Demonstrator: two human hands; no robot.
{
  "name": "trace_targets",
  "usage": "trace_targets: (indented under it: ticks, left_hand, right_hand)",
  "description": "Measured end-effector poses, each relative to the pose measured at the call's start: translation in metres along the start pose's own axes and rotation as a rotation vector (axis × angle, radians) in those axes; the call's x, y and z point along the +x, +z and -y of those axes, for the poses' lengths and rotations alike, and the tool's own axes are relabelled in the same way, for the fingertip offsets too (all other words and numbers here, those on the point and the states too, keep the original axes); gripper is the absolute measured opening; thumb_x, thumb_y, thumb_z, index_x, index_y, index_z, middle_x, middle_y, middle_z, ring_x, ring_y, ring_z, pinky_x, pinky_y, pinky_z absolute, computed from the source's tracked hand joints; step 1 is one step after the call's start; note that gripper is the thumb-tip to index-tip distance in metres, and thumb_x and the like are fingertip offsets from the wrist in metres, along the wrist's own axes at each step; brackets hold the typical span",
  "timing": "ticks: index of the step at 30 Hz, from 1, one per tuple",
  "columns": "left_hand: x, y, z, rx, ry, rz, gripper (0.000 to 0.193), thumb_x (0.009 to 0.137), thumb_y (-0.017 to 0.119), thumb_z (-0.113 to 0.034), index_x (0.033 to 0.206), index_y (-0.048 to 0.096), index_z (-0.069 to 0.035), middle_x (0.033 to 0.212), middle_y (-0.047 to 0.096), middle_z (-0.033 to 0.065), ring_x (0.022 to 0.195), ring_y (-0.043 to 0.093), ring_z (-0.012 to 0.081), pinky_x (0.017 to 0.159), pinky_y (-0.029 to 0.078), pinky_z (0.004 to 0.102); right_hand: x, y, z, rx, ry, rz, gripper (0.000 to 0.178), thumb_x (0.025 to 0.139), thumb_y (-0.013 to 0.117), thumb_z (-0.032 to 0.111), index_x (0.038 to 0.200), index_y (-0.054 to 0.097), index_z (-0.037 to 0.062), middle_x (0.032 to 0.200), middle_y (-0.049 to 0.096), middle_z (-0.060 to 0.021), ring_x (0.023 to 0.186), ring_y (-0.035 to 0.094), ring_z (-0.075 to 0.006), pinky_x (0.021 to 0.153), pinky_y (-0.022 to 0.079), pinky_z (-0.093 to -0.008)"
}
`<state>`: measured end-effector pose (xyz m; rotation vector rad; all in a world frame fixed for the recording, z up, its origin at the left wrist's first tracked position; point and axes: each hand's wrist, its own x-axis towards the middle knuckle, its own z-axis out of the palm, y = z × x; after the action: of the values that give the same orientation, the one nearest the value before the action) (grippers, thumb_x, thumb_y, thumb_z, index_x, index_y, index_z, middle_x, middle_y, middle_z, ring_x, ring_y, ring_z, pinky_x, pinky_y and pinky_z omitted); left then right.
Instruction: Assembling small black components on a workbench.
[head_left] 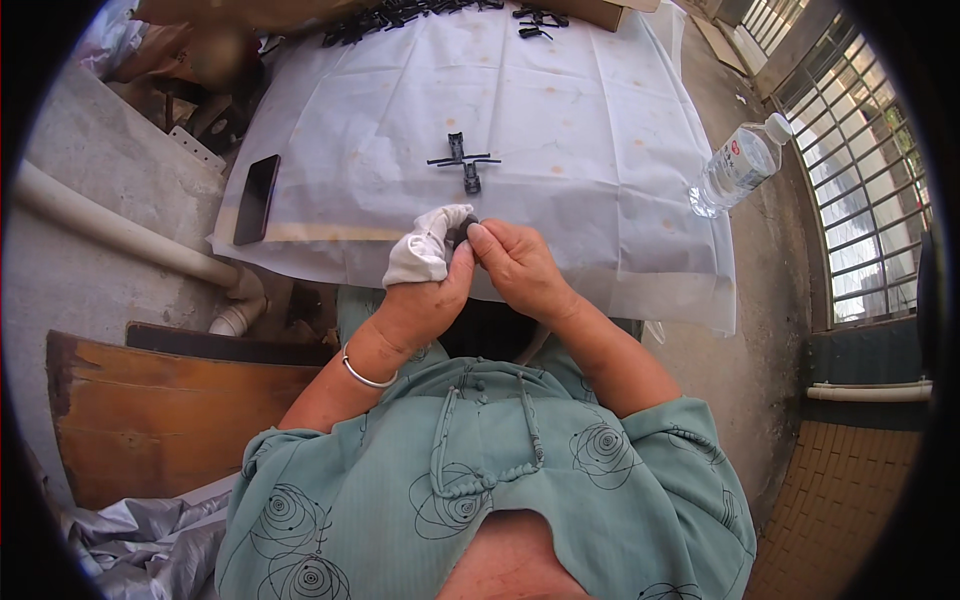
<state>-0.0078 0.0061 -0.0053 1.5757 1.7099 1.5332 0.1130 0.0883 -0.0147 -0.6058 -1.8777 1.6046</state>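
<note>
Small dark part (pixel 461 234), mostly hidden

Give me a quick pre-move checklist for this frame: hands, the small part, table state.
1. Small dark part pinched between both hands: ok.
2. Left hand with white cloth wrapped over its fingers: ok.
3. Right hand bare, fingertips on the part: ok.
4. Black assembled piece lying apart on the white table cover: ok.
5. Part's orientation in the grip: cannot tell.
6. Water bottle lying off the cover's right edge: not ok.
</note>
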Motion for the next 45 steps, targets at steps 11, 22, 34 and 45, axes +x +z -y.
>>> trace_targets:
  ticks: [11,22,34,45]
  left_hand:
    - [0.008,-0.013,-0.010,-0.333,-0.292,0.137,0.030,0.090,0.043,-0.006,0.120,0.039,-0.003,0.083,0.053,0.0028,0.054,0.041,0.0042,0.047,0.036,0.0188]
    - [0.009,-0.009,-0.010,-0.301,-0.136,0.173,0.021,0.084,0.042,-0.003,0.105,0.046,-0.003,0.079,0.051,0.0049,0.068,0.050,0.0148,0.061,0.042,0.0266]
    - [0.009,-0.039,0.006,0.504,0.233,0.261,0.035,0.084,0.054,-0.011,0.117,0.050,0.002,0.104,0.058,0.0153,0.103,0.053,0.0229,0.088,0.042,0.0295]
    - [0.028,-0.042,0.007,0.330,0.313,0.100,0.028,0.078,0.057,0.001,0.106,0.060,-0.002,0.104,0.059,0.0169,0.099,0.056,0.0303,0.085,0.046,0.0341]
  right_hand:
    - [-0.002,-0.023,0.012,-0.327,-0.391,-0.022,0.012,0.079,0.065,0.007,0.089,0.063,0.0029,0.068,0.051,-0.0028,0.054,0.039,-0.0077,0.051,0.038,-0.0220]
    - [0.000,-0.010,0.023,-0.262,-0.159,0.093,0.023,0.091,0.050,0.018,0.077,0.053,-0.0004,0.064,0.050,-0.0115,0.056,0.042,-0.0179,0.055,0.040,-0.0312]
    - [0.031,-0.024,0.004,-0.697,0.007,-0.035,0.032,0.086,0.056,0.029,0.074,0.056,-0.0012,0.069,0.059,-0.0168,0.059,0.054,-0.0317,0.057,0.043,-0.0372]
    - [0.039,-0.024,-0.005,-1.006,-0.033,0.027,0.026,0.077,0.059,0.024,0.089,0.051,0.0027,0.073,0.060,-0.0149,0.071,0.059,-0.0335,0.062,0.045,-0.0431]
